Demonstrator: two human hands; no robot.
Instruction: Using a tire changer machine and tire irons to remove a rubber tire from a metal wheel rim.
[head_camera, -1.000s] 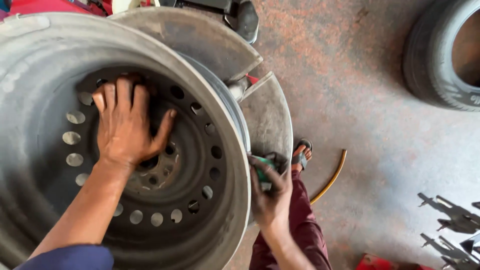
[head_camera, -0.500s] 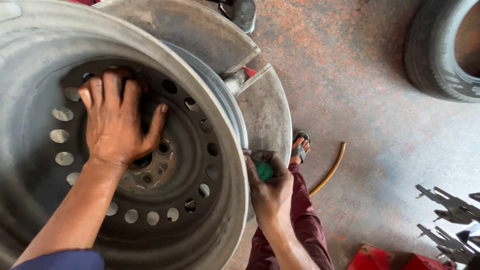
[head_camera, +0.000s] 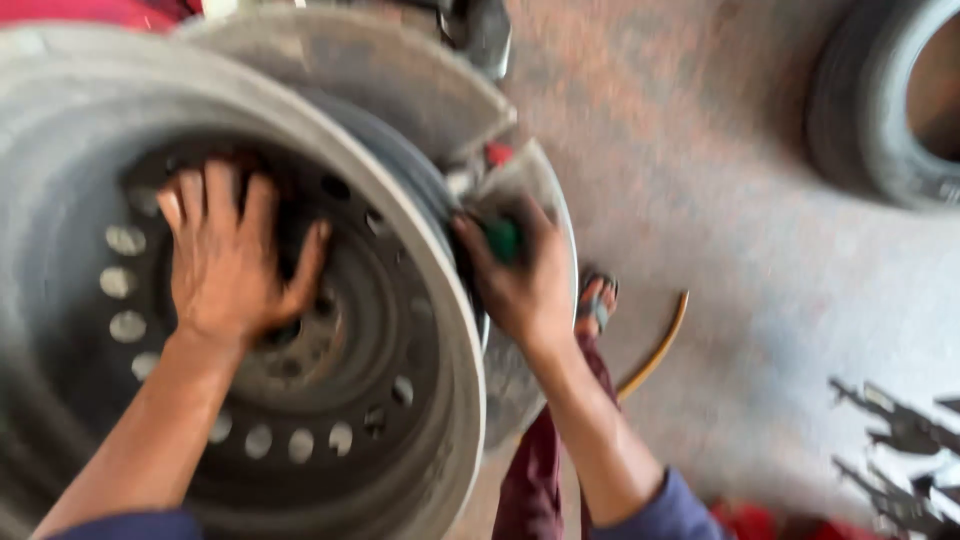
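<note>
L. hand (head_camera: 232, 262) spread flat, fingers splayed, on centre disc of grey steel wheel rim (head_camera: 440, 300). R. hand (head_camera: 522, 275) curled round small green object (head_camera: 501, 238), pressed at rim's outer edge; forearm angled up from lower right.

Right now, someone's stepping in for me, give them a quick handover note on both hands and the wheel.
Left hand: flat, fingers spread, on the centre of the steel wheel rim, which stands on edge.
Right hand: at the rim's outer edge, closed on a small green tool; blur hides its tip.
Nearby: spare tyre top right, metal tools on the floor at right.
Done or left: cannot be judged from this view.
</note>
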